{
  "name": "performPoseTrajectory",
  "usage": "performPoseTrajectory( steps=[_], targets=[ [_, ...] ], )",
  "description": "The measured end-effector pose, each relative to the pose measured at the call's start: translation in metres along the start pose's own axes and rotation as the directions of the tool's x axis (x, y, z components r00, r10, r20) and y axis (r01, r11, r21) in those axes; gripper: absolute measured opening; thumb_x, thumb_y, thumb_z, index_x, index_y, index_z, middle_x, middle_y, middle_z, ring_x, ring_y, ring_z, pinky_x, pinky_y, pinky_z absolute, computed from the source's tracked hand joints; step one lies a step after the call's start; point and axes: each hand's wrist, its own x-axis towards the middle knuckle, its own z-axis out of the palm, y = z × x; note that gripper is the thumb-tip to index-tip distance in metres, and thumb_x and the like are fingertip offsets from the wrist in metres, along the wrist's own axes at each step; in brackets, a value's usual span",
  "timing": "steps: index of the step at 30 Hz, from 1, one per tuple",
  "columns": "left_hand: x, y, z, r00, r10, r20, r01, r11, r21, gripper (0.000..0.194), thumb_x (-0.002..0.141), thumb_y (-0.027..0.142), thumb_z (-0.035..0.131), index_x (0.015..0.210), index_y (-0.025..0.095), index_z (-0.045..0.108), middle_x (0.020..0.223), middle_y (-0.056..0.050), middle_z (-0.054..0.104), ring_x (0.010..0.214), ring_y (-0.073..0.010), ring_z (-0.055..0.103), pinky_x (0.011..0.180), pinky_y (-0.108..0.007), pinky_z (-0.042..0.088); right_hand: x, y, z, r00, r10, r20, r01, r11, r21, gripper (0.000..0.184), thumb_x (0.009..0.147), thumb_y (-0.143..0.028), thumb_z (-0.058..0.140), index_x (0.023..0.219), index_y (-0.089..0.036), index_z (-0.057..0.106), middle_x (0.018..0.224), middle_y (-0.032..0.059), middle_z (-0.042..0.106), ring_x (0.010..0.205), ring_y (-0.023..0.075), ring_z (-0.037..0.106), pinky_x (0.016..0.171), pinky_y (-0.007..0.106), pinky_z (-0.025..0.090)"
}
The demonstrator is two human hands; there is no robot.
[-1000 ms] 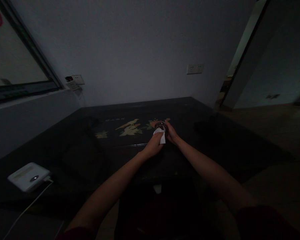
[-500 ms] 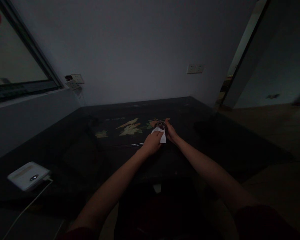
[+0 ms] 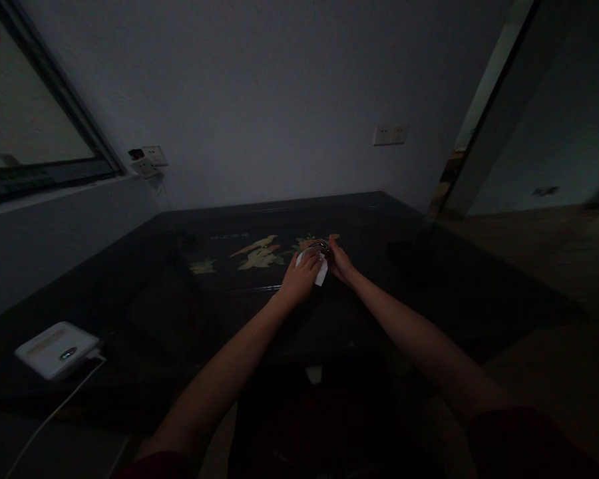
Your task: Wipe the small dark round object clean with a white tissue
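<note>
My left hand (image 3: 301, 274) is closed on a white tissue (image 3: 321, 274) and presses it against the near left side of a dark, shiny round object (image 3: 322, 245). My right hand (image 3: 341, 261) is wrapped round the right side of that object, thumb up along its rim. It looks like a small bowl or dish with a glossy rim, but the dim light and my fingers hide its exact kind. Both hands are above the dark table (image 3: 249, 313), over its printed bird and flower picture (image 3: 260, 254).
A white box-shaped device (image 3: 57, 349) with a cable (image 3: 54, 409) lies at the table's left. Wall sockets (image 3: 390, 135) are on the back wall, and a power adapter (image 3: 146, 166) is at the left corner. A window (image 3: 34, 100) is at upper left.
My left hand has shifted slightly left and up, its fingers now spread further over the tissue. The tissue has turned and moved with it. My right hand stays nearly in place.
</note>
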Motion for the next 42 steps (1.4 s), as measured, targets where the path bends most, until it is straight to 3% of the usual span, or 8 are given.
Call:
performPoseTrajectory(
  steps=[10,16,20,23,26,28,34,42],
  targets=[
    [0.002,0.006,0.010,0.999,-0.042,-0.010,0.034,0.911,-0.411,0.057,0.075,0.003,0.047,0.131,0.006,0.049,0.134,-0.020,0.053,0.126,-0.0259,0.048,0.108,-0.041,0.037,-0.004,-0.003,0.005,0.999,-0.047,0.009,0.047,0.998,-0.041,0.051,0.068,-0.070,0.063,0.082,-0.021,0.071,0.087,0.0046,0.075,0.093,0.0229,0.067,0.082,0.033,0.051],
    [0.005,0.005,0.018,0.990,-0.142,-0.004,0.079,0.579,-0.812,0.045,0.085,0.016,0.046,0.130,0.011,0.051,0.125,-0.014,0.061,0.117,-0.0237,0.055,0.105,-0.041,0.039,-0.006,-0.004,0.007,0.998,-0.067,0.001,0.067,0.993,-0.095,0.054,0.070,-0.072,0.059,0.080,-0.021,0.070,0.082,0.0052,0.074,0.091,0.0232,0.068,0.083,0.034,0.051],
    [0.008,0.000,0.017,0.983,-0.179,0.049,0.123,0.426,-0.896,0.040,0.090,0.025,0.044,0.124,0.009,0.056,0.116,-0.011,0.065,0.108,-0.0225,0.059,0.102,-0.039,0.042,-0.006,-0.003,0.007,0.996,-0.084,0.000,0.083,0.989,-0.121,0.056,0.070,-0.073,0.058,0.084,-0.021,0.071,0.081,0.0047,0.074,0.089,0.0227,0.068,0.082,0.033,0.051],
    [0.007,-0.004,0.010,0.986,-0.147,0.076,0.146,0.560,-0.815,0.036,0.091,0.021,0.041,0.120,0.011,0.060,0.116,-0.009,0.066,0.107,-0.0215,0.060,0.100,-0.038,0.043,-0.006,-0.003,0.007,0.996,-0.082,0.029,0.085,0.989,-0.118,0.055,0.069,-0.074,0.059,0.084,-0.022,0.071,0.079,0.0036,0.074,0.088,0.0228,0.068,0.082,0.034,0.051],
    [0.004,-0.006,0.001,0.995,-0.044,0.084,0.083,0.835,-0.543,0.043,0.085,0.010,0.045,0.126,0.015,0.057,0.128,-0.011,0.061,0.119,-0.0227,0.055,0.108,-0.041,0.035,-0.005,-0.003,0.007,0.996,-0.080,0.038,0.084,0.993,-0.089,0.052,0.069,-0.071,0.062,0.083,-0.022,0.071,0.084,0.0044,0.074,0.090,0.0228,0.068,0.082,0.034,0.051],
    [0.002,-0.008,-0.004,0.996,0.019,0.089,0.012,0.941,-0.338,0.047,0.084,0.008,0.045,0.130,0.017,0.053,0.134,-0.012,0.057,0.127,-0.0232,0.049,0.114,-0.046,0.026,-0.006,-0.004,0.008,0.998,-0.067,0.021,0.068,0.995,-0.079,0.050,0.071,-0.069,0.062,0.083,-0.021,0.071,0.088,0.0051,0.074,0.092,0.0226,0.067,0.081,0.033,0.051],
    [0.002,-0.010,-0.010,0.997,0.029,0.067,-0.025,0.998,-0.065,0.039,0.091,0.010,0.036,0.124,0.021,0.055,0.142,-0.009,0.050,0.139,-0.0191,0.036,0.117,-0.055,0.011,-0.008,-0.007,0.008,1.000,-0.012,0.007,0.012,0.995,-0.099,0.048,0.074,-0.066,0.060,0.085,-0.020,0.070,0.090,0.0054,0.074,0.090,0.0219,0.067,0.068,0.029,0.051],
    [0.001,-0.009,-0.006,0.999,0.031,0.025,-0.029,0.996,-0.090,0.045,0.088,0.007,0.039,0.130,0.020,0.051,0.142,-0.010,0.049,0.140,-0.0195,0.033,0.117,-0.052,0.018,-0.002,0.001,0.004,0.999,-0.035,0.032,0.038,0.995,-0.088,0.056,0.064,-0.071,0.065,0.086,-0.020,0.070,0.087,0.0043,0.074,0.084,0.0202,0.067,0.067,0.028,0.050]
  ],
)
